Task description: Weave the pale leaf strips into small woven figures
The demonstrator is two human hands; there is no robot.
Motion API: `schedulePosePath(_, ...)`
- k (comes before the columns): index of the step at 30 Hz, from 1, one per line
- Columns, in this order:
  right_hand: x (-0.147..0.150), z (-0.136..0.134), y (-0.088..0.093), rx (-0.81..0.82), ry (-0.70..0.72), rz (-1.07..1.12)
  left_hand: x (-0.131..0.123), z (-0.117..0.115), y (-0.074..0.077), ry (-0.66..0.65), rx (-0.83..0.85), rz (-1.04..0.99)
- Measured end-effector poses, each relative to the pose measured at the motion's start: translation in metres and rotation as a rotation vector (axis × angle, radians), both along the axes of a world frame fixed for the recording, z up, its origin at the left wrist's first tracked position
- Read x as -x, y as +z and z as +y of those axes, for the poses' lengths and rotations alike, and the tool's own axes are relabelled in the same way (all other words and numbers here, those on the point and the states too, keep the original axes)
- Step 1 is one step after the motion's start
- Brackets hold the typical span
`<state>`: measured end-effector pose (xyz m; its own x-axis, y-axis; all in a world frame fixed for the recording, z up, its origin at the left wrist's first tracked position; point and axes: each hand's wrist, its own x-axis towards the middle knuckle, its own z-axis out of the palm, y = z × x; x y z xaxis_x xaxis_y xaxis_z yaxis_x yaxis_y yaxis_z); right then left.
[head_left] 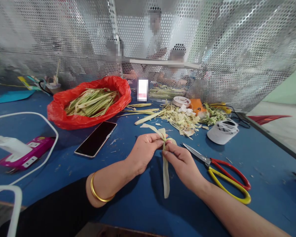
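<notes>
A pale green leaf strip (166,177) is knotted or folded near its top, with one end hanging down and another pointing up to the left. My left hand (144,149) pinches it beside the knot between thumb and fingers. From the right, my right hand (182,161) grips the strip just below the knot, thumb against fingers. Both hands are close together above the blue table. Scissors (209,161) with red and yellow handles lie just right of my right hand, blades partly apart.
A red plastic bag (56,113) of long leaves and a phone (96,140) are on the left, near a purple power strip (31,153) with a white cable. Leaf scraps (182,120), tape (181,101) and a white roll (222,132) lie ahead. People sit behind a perforated screen (88,42).
</notes>
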<state>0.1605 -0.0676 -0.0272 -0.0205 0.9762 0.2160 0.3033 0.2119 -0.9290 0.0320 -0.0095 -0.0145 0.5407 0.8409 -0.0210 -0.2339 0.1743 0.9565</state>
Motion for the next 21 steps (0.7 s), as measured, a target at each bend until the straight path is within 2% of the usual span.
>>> schedulePosePath(10,0.001,0.002,-0.004,0.024,-0.060,0.039,0.000,0.000,0.011,-0.005,0.128,-0.044)
schedulePosePath(13,0.001,0.002,-0.005,0.022,-0.048,0.024,-0.001,-0.002,0.013,0.027,0.146,-0.022)
schedulePosePath(21,0.003,0.000,0.002,-0.083,0.020,-0.100,-0.002,0.000,0.005,0.104,0.146,-0.009)
